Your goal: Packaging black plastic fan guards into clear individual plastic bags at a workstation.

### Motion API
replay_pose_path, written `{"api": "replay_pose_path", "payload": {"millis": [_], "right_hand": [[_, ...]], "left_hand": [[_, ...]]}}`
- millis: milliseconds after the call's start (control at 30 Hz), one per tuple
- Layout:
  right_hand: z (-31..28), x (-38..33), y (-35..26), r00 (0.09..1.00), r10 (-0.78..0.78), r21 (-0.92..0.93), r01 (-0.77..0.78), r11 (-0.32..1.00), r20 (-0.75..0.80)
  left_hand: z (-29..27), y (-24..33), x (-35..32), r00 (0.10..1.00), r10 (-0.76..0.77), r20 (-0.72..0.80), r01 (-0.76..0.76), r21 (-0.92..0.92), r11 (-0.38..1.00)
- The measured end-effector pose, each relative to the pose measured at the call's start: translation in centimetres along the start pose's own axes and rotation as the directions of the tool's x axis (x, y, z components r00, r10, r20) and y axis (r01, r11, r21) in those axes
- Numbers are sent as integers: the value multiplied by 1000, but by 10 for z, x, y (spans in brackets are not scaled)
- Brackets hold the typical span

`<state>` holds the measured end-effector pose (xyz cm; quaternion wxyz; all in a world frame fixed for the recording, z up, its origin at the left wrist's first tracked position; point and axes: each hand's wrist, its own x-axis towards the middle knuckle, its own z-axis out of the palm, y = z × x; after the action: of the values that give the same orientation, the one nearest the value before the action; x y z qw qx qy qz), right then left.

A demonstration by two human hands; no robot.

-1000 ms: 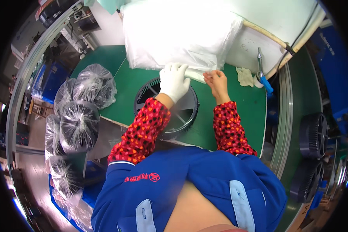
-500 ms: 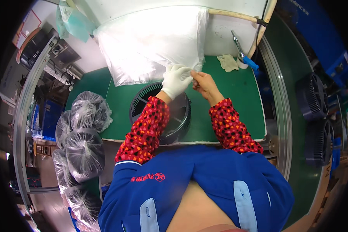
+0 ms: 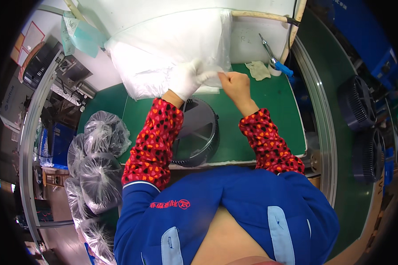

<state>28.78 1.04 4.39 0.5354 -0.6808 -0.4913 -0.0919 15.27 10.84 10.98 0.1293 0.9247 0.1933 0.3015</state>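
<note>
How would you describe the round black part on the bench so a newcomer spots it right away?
Start at the green mat on the workbench. Near its front edge, under the left forearm, lies the round black fan housing with spokes across its face. Unlike the similar black rounds wrapped in clear bags on the left, it is bare, and it is the only one on the mat.

A large clear plastic bag [image 3: 172, 48], crumpled and lifted at its lower edge, lies above a round black fan housing [image 3: 199, 132]

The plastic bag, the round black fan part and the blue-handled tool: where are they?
plastic bag [image 3: 163, 48], head view, its upper middle.
round black fan part [image 3: 199, 132], head view, its top face.
blue-handled tool [image 3: 284, 68], head view, its handle.
</note>
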Motion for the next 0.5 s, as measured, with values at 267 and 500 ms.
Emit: {"api": "replay_pose_path", "payload": {"millis": [267, 500], "right_hand": [[-18, -28, -47, 937, -347, -44, 349, 936, 46], [-38, -39, 21, 993, -93, -86, 87, 992, -74]], "left_hand": [[-82, -116, 0, 739, 95, -666, 306, 458, 835], [-127, -211, -131, 510, -650, -564, 860, 310, 405]]}}
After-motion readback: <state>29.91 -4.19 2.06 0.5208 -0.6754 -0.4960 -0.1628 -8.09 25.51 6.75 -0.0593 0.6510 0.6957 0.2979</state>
